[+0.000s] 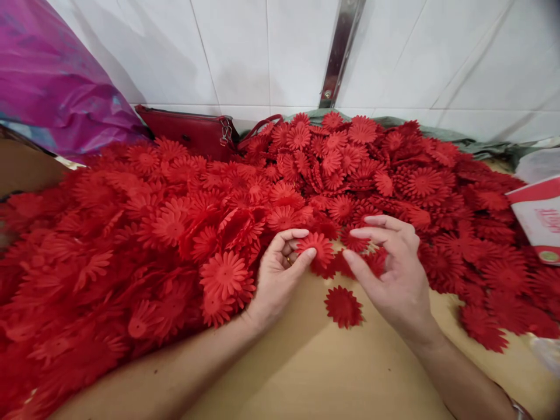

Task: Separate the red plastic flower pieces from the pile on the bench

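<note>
Between the thumb and fingers of my left hand (280, 271) is a red flower-shaped petal piece (319, 249), its scalloped edge facing right. My right hand (394, 268) is a short way to the right of it, thumb and fingers apart, with nothing visibly held in them. A darker red petal piece (343, 307) lies alone on the tan tabletop (301, 361) below the gap between both hands. Several more pieces lie partly hidden behind my fingers.
A large heap of red petal pieces (166, 221) spreads left, and another heap (350, 151) lies behind and right. A red purse (188, 131) rests against the tiled wall (236, 52). A purple plastic bag (56, 76) is at left, a white-and-red box (538, 216) at right.
</note>
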